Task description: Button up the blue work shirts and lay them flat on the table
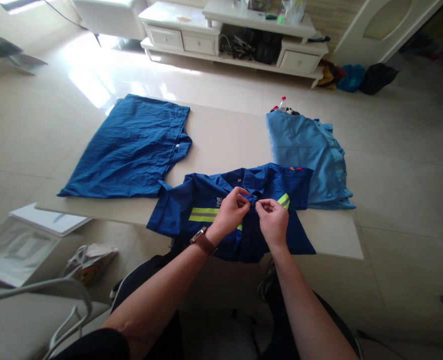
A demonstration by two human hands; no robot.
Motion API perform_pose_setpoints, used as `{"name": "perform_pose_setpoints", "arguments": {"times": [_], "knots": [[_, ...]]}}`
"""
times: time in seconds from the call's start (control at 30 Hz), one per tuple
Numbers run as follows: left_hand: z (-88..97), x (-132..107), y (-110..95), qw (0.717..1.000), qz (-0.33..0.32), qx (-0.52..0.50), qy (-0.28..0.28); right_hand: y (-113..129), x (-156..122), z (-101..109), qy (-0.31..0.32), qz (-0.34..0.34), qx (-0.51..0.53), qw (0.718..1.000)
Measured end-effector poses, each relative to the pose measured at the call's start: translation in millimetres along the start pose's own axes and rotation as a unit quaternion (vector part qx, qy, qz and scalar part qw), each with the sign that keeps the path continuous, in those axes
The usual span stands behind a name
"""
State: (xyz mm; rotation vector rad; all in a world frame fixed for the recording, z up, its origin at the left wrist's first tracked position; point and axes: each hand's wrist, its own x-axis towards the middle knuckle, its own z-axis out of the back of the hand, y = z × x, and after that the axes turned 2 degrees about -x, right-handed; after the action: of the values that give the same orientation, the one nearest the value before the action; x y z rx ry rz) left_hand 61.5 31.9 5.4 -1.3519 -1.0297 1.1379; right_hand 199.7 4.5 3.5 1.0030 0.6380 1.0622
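A dark blue work shirt (183, 200) with yellow-and-grey reflective stripes lies at the table's near edge, its collar pointing away from me and its lower part hanging over the edge. My left hand (232, 210), below a wrist with a brown-strapped watch (203, 241), pinches the front placket just under the collar. Close beside it, my right hand (272, 218) pinches the other side of the same placket. Both sets of fingertips nearly meet there; any button between them is hidden.
On the white table (225, 135), a blue garment (131, 145) lies flat at left and light blue folded cloth (304, 145) at right, with red-capped bottles (283, 103) behind it. A white cabinet (183, 40) stands beyond. A white box (29, 245) is at lower left.
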Motion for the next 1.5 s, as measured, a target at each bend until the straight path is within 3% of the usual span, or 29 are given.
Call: {"name": "perform_pose_setpoints", "arguments": {"times": [0.1, 0.2, 0.3, 0.43, 0.57, 0.67, 0.73, 0.87, 0.97, 1.07, 1.2, 1.37, 1.5], "knots": [[0.5, 0.0, -0.7, 1.0, 0.0, -0.018, 0.003, 0.4, 1.7, 0.1, -0.008, -0.004, 0.017, 1.0], [5.8, 1.9, -7.6, 0.999, -0.02, 0.03, -0.002, 0.3, 3.7, 2.1, 0.007, -0.008, 0.035, 0.999], [23.0, 10.0, -16.8, 0.991, -0.053, 0.104, -0.063, 0.1, 6.1, 5.4, 0.032, 0.019, 0.011, 0.999], [71.8, 25.5, -19.0, 0.944, -0.067, 0.285, -0.151, -5.6, 9.7, 13.3, 0.029, 0.068, -0.068, 0.995], [132.6, 31.1, -4.7, 0.868, 0.021, 0.485, -0.101, -25.0, 20.0, 33.2, 0.023, 0.09, -0.118, 0.989], [164.4, 34.3, 12.3, 0.838, 0.104, 0.535, -0.015, -40.1, 53.0, 48.3, -0.011, 0.141, -0.207, 0.968], [173.9, 39.3, 23.3, 0.826, 0.104, 0.554, -0.016, -42.8, 91.3, 49.7, -0.023, 0.163, -0.273, 0.948], [173.7, 48.7, 35.0, 0.826, 0.048, 0.56, -0.038, -30.8, 173.0, 27.4, 0.094, 0.15, -0.37, 0.912], [174.3, 44.9, 28.6, 0.852, 0.015, 0.52, -0.06, -20.2, 202.6, 13.0, 0.155, 0.128, -0.38, 0.903], [185.9, 26.9, 4.9, 0.883, -0.013, 0.459, -0.094, -9.3, 200.1, 31.7, 0.178, 0.125, -0.364, 0.906], [207.1, -12.9, -49.8, 0.909, -0.051, 0.398, -0.111, 17.6, 171.5, 111.6, 0.173, 0.156, -0.31, 0.922], [215.6, -63.4, -135.9, 0.889, -0.156, 0.404, -0.147, 75.3, 115.9, 218.3, 0.082, 0.231, -0.163, 0.956], [216.0, -98.7, -206.5, 0.864, -0.227, 0.429, -0.134, 131.7, 62.6, 270.0, 0.021, 0.27, -0.195, 0.943]]}}
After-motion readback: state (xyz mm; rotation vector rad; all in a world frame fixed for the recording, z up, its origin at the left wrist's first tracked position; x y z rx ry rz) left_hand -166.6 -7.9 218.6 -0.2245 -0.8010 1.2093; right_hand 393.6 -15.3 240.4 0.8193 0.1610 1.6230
